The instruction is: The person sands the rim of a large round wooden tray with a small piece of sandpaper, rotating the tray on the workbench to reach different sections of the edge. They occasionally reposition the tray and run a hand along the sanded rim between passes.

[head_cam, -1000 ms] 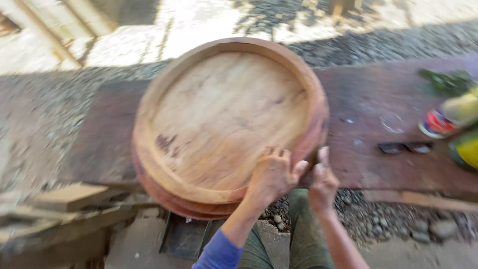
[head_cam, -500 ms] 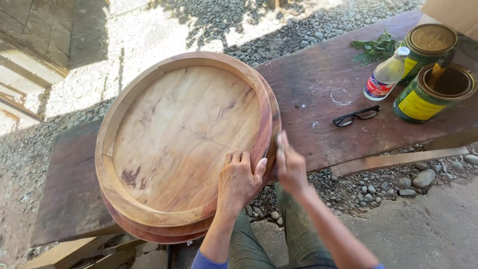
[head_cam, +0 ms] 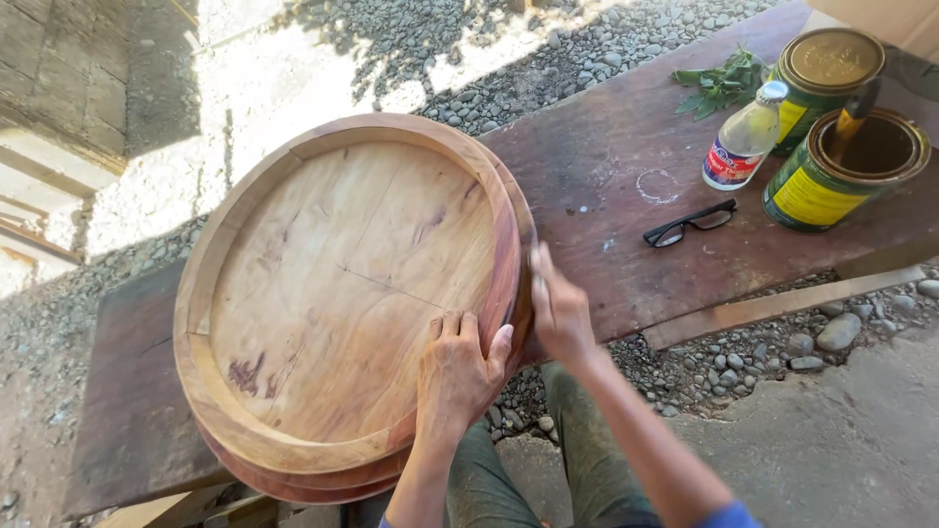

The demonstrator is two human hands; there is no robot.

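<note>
1. Where the work sits, we see a large round wooden tray with a raised rim lying face up on top of a second round wooden piece, whose reddish edge peeks out beneath; both rest on a long dark reddish wooden plank bench.
2. Our left hand lies flat, fingers together, on the near inner face of the tray, with the thumb reaching the rim; it presses rather than grips.
3. Our right hand is against the outer side of the rim on the right. We cannot tell whether the fingers close on anything, such as a bit of abrasive, since they are seen edge-on.
4. As for progress, the tray's face looks bare and pale, with no shine of finish, while the outer rim shows a redder tone; we judge the surface work to be unfinished and any coating still to come.
5. Further along the bench lie black-framed spectacles, a small clear plastic bottle with a red label, an open green and yellow tin with a brush handle inside, a closed tin and some green leaves.
6. Grey gravel surrounds everything.
</note>
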